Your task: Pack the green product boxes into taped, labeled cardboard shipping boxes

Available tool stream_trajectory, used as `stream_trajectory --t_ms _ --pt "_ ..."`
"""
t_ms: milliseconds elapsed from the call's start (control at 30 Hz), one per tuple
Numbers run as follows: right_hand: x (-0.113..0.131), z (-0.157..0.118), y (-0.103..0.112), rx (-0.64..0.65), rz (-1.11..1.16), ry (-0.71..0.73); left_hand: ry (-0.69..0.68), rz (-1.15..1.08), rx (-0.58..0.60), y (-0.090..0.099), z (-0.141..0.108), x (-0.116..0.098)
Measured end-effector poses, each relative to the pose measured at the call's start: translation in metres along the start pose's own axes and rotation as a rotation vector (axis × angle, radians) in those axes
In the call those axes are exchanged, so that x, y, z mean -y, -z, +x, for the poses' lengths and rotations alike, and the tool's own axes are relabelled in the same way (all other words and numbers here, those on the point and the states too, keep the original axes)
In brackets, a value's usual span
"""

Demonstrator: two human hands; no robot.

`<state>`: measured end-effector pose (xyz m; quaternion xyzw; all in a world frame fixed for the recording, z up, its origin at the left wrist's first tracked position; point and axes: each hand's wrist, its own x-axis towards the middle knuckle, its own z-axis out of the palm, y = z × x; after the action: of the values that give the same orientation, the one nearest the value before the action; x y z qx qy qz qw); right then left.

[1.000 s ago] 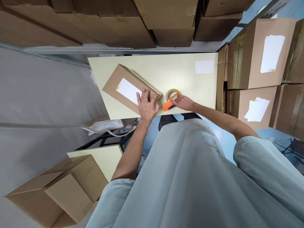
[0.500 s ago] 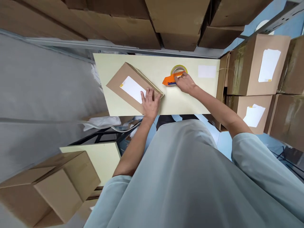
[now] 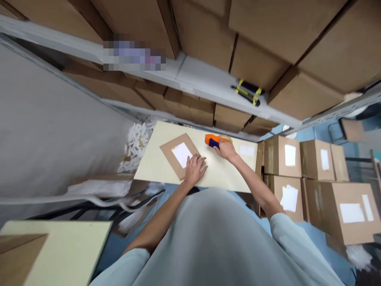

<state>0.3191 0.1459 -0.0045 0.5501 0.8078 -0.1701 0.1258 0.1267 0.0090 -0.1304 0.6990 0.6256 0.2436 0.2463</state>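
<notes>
A flat brown cardboard box (image 3: 174,147) with a white label (image 3: 181,155) lies at an angle on the left half of the cream table (image 3: 220,174). My left hand (image 3: 195,169) rests on the box's right edge, fingers spread, holding nothing. Over the table's back right part, my right hand (image 3: 226,150) is closed around an orange and blue tape dispenser (image 3: 212,140). Part of a yellow roll shows behind its fingers. A pale label (image 3: 247,150) sits on the table to the right of that hand.
Labelled cartons (image 3: 282,155) stand stacked on the right. Above the table's far edge run shelves (image 3: 202,79) packed with boxes, with black and yellow tools (image 3: 247,92) on one. White scraps (image 3: 138,141) lie left of the table. A second table (image 3: 77,242) is at lower left.
The view has tilted up, showing more of the shelves. The fingers of my left hand have shifted to the box's edge and spread. The dispenser has turned in my right hand.
</notes>
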Motion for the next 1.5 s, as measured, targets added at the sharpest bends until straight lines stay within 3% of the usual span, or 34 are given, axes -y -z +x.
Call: stream_trajectory --t_ms 100,200,300,367,433,533,733,833,900,1000,1067,1167,1233,1300,1400,1500 --pt "0.011 0.003 0.049 -0.133 0.008 -0.050 -0.037 -0.098 -0.248 0.027 0.052 -0.025" --pt "0.028 0.021 0.107 -0.282 -0.002 -0.082 -0.165 -0.161 -0.442 0.078 0.123 -0.061" --pt "0.045 0.048 0.169 -0.408 -0.064 -0.006 -0.269 -0.213 -0.526 0.138 0.181 -0.096" --pt "0.056 0.067 0.206 -0.448 -0.124 0.016 -0.292 -0.244 -0.550 0.169 0.201 -0.112" --pt "0.067 0.084 0.236 -0.434 -0.204 -0.022 -0.301 -0.260 -0.569 0.188 0.205 -0.119" --pt "0.084 0.100 0.261 -0.366 -0.321 -0.118 -0.323 -0.253 -0.590 0.195 0.190 -0.111" --pt "0.100 0.121 0.266 -0.352 -0.337 -0.194 -0.236 -0.266 -0.570 0.181 0.132 -0.048" --pt "0.093 0.124 0.242 -0.437 -0.283 -0.228 -0.120 -0.280 -0.504 0.171 0.101 -0.007" --pt "0.081 0.115 0.204 -0.583 -0.192 -0.223 -0.034 -0.280 -0.443 0.159 0.079 0.018" --pt "0.061 0.078 0.110 -0.716 0.010 -0.232 0.079 -0.267 -0.300 0.132 0.046 0.046" --pt "0.054 0.038 0.034 -0.650 0.162 -0.302 0.127 -0.246 -0.162 0.113 0.026 0.056" --pt "0.063 -0.028 -0.072 -0.438 0.376 -0.525 0.126 -0.212 0.034 0.093 0.011 0.068" --pt "0.082 -0.063 -0.126 -0.266 0.525 -0.687 0.114 -0.190 0.097 0.088 0.017 0.079" --pt "0.102 -0.082 -0.162 -0.160 0.753 -0.799 0.120 -0.150 0.109 0.089 0.039 0.096" --pt "0.126 -0.083 -0.189 -0.155 1.155 -0.875 0.208 -0.024 0.090 0.088 0.094 0.123" --pt "0.137 -0.067 -0.198 -0.185 1.383 -0.862 0.342 0.061 0.220 0.080 0.141 0.138"
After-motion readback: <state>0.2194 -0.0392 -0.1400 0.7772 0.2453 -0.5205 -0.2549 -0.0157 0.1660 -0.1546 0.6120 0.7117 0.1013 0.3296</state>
